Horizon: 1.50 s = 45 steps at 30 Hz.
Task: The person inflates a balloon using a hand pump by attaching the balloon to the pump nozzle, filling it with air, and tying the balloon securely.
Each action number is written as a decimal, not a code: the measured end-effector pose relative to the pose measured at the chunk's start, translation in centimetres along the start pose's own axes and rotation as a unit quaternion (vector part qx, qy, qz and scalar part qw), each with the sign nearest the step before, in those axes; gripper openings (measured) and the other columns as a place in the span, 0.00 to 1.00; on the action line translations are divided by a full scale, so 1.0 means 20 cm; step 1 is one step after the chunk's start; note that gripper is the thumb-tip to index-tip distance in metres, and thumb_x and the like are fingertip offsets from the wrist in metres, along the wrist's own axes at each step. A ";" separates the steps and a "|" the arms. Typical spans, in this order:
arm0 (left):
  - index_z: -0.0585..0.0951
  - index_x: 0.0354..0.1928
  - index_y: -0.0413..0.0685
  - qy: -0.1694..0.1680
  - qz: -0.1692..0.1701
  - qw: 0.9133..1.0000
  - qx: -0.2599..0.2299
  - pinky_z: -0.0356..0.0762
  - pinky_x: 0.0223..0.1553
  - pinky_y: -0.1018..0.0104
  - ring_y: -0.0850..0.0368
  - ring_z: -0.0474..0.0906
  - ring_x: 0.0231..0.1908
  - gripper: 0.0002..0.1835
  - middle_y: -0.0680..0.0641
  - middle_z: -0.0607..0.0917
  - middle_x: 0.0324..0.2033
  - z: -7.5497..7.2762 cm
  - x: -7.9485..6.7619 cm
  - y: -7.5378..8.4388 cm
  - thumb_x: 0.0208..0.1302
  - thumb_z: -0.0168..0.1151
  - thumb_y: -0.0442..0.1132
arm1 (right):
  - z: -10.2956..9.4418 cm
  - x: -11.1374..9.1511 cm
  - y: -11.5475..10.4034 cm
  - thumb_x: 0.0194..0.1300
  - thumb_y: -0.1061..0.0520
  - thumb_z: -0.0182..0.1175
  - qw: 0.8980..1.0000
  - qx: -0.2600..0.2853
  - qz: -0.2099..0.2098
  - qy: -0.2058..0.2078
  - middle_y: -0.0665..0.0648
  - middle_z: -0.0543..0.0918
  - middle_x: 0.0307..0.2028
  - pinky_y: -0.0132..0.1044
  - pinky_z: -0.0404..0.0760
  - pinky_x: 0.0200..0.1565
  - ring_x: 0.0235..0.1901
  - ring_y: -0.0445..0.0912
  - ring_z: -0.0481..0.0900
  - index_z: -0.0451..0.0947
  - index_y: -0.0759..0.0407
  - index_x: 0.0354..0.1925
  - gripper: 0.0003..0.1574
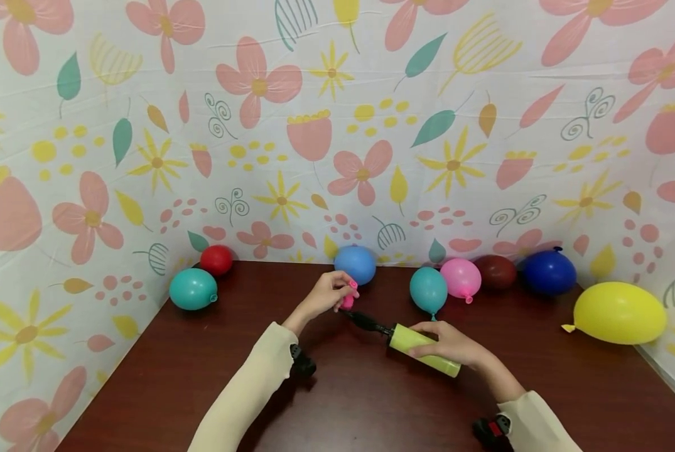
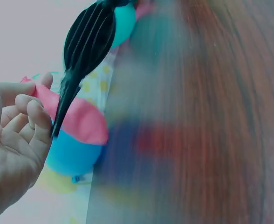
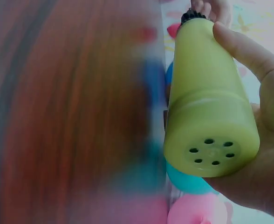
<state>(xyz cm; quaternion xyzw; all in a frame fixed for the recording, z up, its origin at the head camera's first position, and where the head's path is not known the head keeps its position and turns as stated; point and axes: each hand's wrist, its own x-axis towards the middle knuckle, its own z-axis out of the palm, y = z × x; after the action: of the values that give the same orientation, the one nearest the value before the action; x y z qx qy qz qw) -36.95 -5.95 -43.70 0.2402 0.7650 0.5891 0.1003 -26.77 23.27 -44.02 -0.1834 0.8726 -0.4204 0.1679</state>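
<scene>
My left hand pinches a limp pink balloon by its neck, between thumb and fingertips. In the left wrist view the balloon hangs uninflated behind the tip of a black ribbed nozzle. That nozzle belongs to a yellow-green balloon hand pump, which my right hand grips around its body. The pump is tilted, its nozzle pointing left at the balloon. From the right wrist, the pump's end shows several small holes, with the thumb along its side.
Inflated balloons line the back of the dark brown table: teal and red at left, light blue behind my left hand, then teal, pink, dark red, blue and yellow rightward.
</scene>
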 end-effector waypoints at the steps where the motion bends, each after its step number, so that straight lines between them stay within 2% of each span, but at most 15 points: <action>1: 0.76 0.44 0.31 0.005 0.003 1.000 -0.003 0.70 0.17 0.72 0.63 0.70 0.15 0.09 0.23 0.82 0.40 -0.01 -0.01 0.00 0.70 0.56 0.33 | -0.01 -0.01 0.00 0.60 0.47 0.67 1.000 -0.001 0.001 0.001 0.59 0.81 0.51 0.41 0.74 0.47 0.49 0.49 0.72 0.74 0.64 0.59 0.35; 5: 0.76 0.45 0.28 0.032 0.010 0.999 -0.017 0.71 0.18 0.72 0.61 0.73 0.17 0.11 0.21 0.80 0.39 -0.07 -0.04 -0.01 0.69 0.56 0.33 | -0.04 -0.04 0.02 0.61 0.47 0.66 1.000 0.012 0.005 0.001 0.60 0.80 0.53 0.39 0.74 0.47 0.50 0.48 0.71 0.74 0.64 0.61 0.35; 8: 0.76 0.44 0.28 0.054 0.015 0.998 -0.017 0.72 0.19 0.71 0.59 0.73 0.18 0.11 0.24 0.81 0.36 -0.10 -0.06 -0.02 0.69 0.57 0.33 | -0.07 -0.07 0.03 0.61 0.47 0.66 1.000 0.023 0.013 0.009 0.60 0.80 0.53 0.35 0.75 0.44 0.47 0.46 0.72 0.72 0.64 0.62 0.36; 11: 0.77 0.42 0.29 0.060 0.012 0.998 -0.014 0.72 0.19 0.72 0.58 0.72 0.18 0.10 0.27 0.81 0.33 -0.12 -0.08 -0.03 0.69 0.57 0.33 | -0.09 -0.09 0.04 0.61 0.47 0.66 0.999 0.024 0.024 0.027 0.61 0.79 0.53 0.33 0.76 0.41 0.44 0.45 0.73 0.71 0.65 0.64 0.38; 16: 0.78 0.42 0.31 0.027 -0.002 1.000 0.002 0.72 0.19 0.72 0.58 0.74 0.19 0.09 0.32 0.81 0.29 -0.11 -0.12 -0.05 0.69 0.58 0.34 | -0.11 -0.10 0.04 0.61 0.48 0.66 0.998 0.034 0.026 0.049 0.64 0.79 0.53 0.33 0.77 0.39 0.41 0.44 0.75 0.70 0.65 0.64 0.38; 21: 0.77 0.43 0.27 -0.020 0.001 0.999 0.031 0.73 0.18 0.71 0.60 0.73 0.17 0.12 0.29 0.81 0.28 -0.09 -0.14 -0.06 0.70 0.57 0.35 | -0.10 -0.10 0.03 0.61 0.49 0.65 0.998 0.035 0.018 0.038 0.64 0.80 0.54 0.32 0.77 0.40 0.42 0.44 0.75 0.70 0.65 0.65 0.38; 25: 0.77 0.45 0.25 -0.039 -0.002 0.999 0.036 0.73 0.18 0.71 0.58 0.71 0.15 0.15 0.25 0.81 0.31 -0.08 -0.16 -0.06 0.70 0.56 0.36 | -0.08 -0.09 0.04 0.61 0.48 0.66 0.999 0.029 0.017 0.026 0.63 0.80 0.54 0.33 0.76 0.40 0.45 0.45 0.72 0.71 0.64 0.65 0.39; 29: 0.78 0.45 0.27 -0.045 -0.007 0.998 0.038 0.72 0.19 0.72 0.44 0.76 0.21 0.13 0.24 0.80 0.35 -0.07 -0.17 -0.05 0.70 0.57 0.36 | -0.08 -0.09 0.04 0.60 0.48 0.67 0.999 0.023 0.013 0.023 0.65 0.79 0.57 0.33 0.76 0.41 0.47 0.46 0.72 0.71 0.64 0.64 0.39; 33: 0.80 0.44 0.32 -0.053 -0.002 0.996 0.073 0.73 0.20 0.71 0.33 0.78 0.29 0.11 0.27 0.81 0.39 -0.07 -0.18 -0.02 0.69 0.58 0.36 | -0.08 -0.09 0.04 0.60 0.48 0.67 1.000 0.015 0.004 0.019 0.68 0.77 0.60 0.32 0.77 0.43 0.48 0.46 0.73 0.72 0.64 0.64 0.38; 36: 0.80 0.44 0.34 -0.063 0.002 0.993 0.104 0.72 0.20 0.71 0.37 0.78 0.27 0.11 0.30 0.82 0.38 -0.06 -0.19 0.02 0.69 0.59 0.37 | -0.09 -0.09 0.03 0.61 0.48 0.67 1.000 0.014 -0.002 0.012 0.68 0.77 0.59 0.32 0.77 0.42 0.46 0.44 0.74 0.72 0.63 0.64 0.37; 41: 0.82 0.46 0.38 -0.070 0.007 0.987 0.147 0.69 0.19 0.73 0.57 0.70 0.17 0.10 0.35 0.87 0.34 -0.05 -0.21 0.07 0.69 0.59 0.37 | -0.11 -0.08 0.02 0.61 0.49 0.66 1.000 0.015 -0.010 0.000 0.67 0.78 0.57 0.32 0.77 0.42 0.43 0.40 0.74 0.72 0.63 0.64 0.37; 43: 0.83 0.46 0.37 -0.077 0.017 0.982 0.169 0.70 0.22 0.74 0.62 0.72 0.18 0.10 0.37 0.88 0.34 -0.05 -0.21 0.08 0.69 0.59 0.36 | -0.11 -0.07 0.02 0.61 0.49 0.66 1.000 0.012 -0.012 -0.003 0.66 0.79 0.56 0.32 0.76 0.42 0.43 0.40 0.74 0.72 0.62 0.64 0.36; 45: 0.83 0.46 0.37 -0.086 0.033 0.976 0.196 0.72 0.26 0.75 0.62 0.76 0.23 0.10 0.40 0.88 0.35 -0.04 -0.22 0.10 0.69 0.59 0.35 | -0.11 -0.07 0.01 0.61 0.49 0.66 1.000 0.009 -0.016 -0.006 0.65 0.80 0.55 0.33 0.76 0.41 0.43 0.41 0.74 0.73 0.63 0.63 0.36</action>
<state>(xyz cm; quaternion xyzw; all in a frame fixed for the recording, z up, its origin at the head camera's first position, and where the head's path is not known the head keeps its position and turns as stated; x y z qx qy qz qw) -33.09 -8.43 -42.11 0.3299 0.8459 0.4076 0.0975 -26.59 25.61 -42.68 -0.1981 0.8647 -0.4298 0.1683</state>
